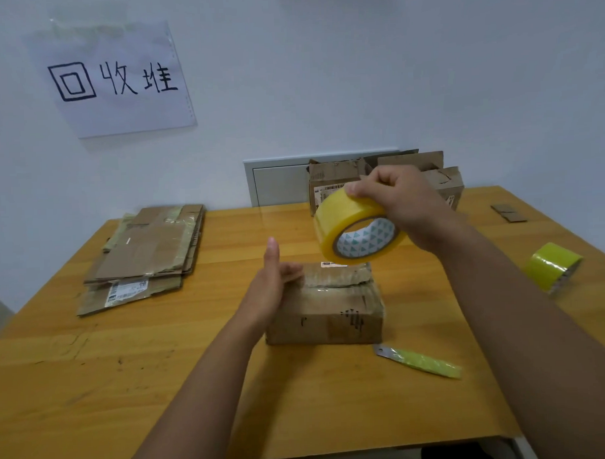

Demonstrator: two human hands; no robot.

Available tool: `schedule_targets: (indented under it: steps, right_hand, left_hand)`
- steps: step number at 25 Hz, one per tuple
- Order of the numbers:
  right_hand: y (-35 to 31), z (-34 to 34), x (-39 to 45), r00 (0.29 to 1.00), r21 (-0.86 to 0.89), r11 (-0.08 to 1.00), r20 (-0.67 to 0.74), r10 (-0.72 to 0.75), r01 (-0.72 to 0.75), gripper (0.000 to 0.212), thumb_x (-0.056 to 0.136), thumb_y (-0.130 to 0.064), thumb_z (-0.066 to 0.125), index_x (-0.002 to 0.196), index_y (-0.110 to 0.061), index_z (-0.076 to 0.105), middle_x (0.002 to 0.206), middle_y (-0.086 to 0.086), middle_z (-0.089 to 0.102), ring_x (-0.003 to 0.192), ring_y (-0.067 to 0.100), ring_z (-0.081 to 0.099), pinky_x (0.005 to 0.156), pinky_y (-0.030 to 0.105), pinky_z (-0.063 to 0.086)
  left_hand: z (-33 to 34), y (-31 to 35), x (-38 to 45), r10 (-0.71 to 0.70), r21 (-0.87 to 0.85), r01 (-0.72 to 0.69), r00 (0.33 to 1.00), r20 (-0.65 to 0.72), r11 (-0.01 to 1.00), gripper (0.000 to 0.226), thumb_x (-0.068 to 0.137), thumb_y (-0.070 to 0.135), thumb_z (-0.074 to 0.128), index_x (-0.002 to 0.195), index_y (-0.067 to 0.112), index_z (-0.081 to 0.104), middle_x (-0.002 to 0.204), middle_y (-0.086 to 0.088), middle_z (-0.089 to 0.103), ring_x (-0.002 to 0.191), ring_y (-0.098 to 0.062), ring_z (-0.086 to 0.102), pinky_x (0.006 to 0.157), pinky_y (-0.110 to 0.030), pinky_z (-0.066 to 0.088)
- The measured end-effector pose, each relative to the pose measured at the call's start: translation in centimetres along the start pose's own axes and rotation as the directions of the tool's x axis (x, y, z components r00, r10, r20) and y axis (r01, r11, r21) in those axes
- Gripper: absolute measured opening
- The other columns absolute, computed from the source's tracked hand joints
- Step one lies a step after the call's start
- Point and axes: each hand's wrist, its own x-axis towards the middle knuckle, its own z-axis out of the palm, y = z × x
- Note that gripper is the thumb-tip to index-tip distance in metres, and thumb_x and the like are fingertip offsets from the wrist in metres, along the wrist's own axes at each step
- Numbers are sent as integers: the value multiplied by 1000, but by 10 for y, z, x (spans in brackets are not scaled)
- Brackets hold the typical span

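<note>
Pale wall and a wooden table [127, 372] fill our view. Our right hand [406, 208] grips the yellow tape roll [341, 214] in the air, fingers [365, 189] curled over its upper rim, the roll hanging just above the far edge of the cardboard box [331, 307] at the table's middle. Our left hand [268, 285] rests on the box's left top edge, fingers loosely extended, thumb raised. Flattened cardboard [151, 248] lies far left, a second tape roll [552, 265] far right, and a cutter [419, 361] sits just beside the box.

Tape roll [349, 224] above box [331, 310] on table [127, 372]
</note>
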Motion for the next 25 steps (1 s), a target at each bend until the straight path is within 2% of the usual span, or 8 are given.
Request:
schedule_targets:
  steps: [3,7,9,11,13,16,20,25]
  right_hand:
    - [9,10,0,999,76,997,53,3,-7,31,85,-34,72,76,-9,56,82,9,55,76,21,56,69,39,46]
    - [11,25,2,990,178,984,141,-31,6,36,81,-38,71,79,-4,58,81,7,53,74,20,55,67,34,46]
    - [18,31,3,987,214,977,162,-21,-14,35,77,-41,69,74,-9,54,78,6,50,73,20,52,66,34,44]
    - [28,34,3,989,239,970,150,10,-46,32,80,-39,69,69,-14,52,71,-1,52,68,15,54,64,31,43]
    - [35,35,1,991,263,963,129,31,-64,31,88,-31,67,67,-16,51,66,-10,58,65,7,59,63,29,44]
    - [43,35,-1,992,255,963,107,61,-87,28,89,-28,65,68,-15,53,77,-5,65,71,9,63,64,30,47]
    - [46,32,-1,990,241,963,107,96,-120,28,89,-34,66,70,-16,55,69,-4,57,67,15,58,65,33,47]
    - [47,30,-7,993,160,981,65,99,-109,31,89,-40,66,78,-12,56,79,4,58,74,21,60,68,35,49]
  left_hand:
    - [-7,6,4,-54,-21,55,996,66,998,84,90,77,11,109,25,75,109,11,67,102,-2,53,93,-34,33]
    - [-18,-3,14,-22,-140,51,980,197,989,68,88,77,34,126,30,65,122,10,68,118,-9,57,106,-35,34]
    - [-21,-8,17,26,-234,28,974,227,972,52,97,60,41,127,24,64,123,5,69,121,-12,59,108,-34,36]
    - [-21,-10,16,52,-249,-2,980,194,969,36,102,39,46,121,17,68,119,-2,71,120,-18,60,108,-37,39]
    - [-18,-9,15,59,-255,-30,993,106,967,24,100,28,53,103,14,73,106,-5,74,108,-21,65,98,-36,46]
    - [-13,-6,14,51,-228,-49,999,3,972,27,97,23,60,73,19,71,80,0,72,81,-18,62,76,-31,47]
    - [-7,-4,10,41,-170,-41,999,-6,985,21,97,21,57,79,14,66,71,0,64,66,-12,55,61,-25,43]
    - [-5,-3,10,15,-148,-19,1000,-25,989,27,100,22,53,79,13,67,73,0,67,73,-17,56,69,-31,42]
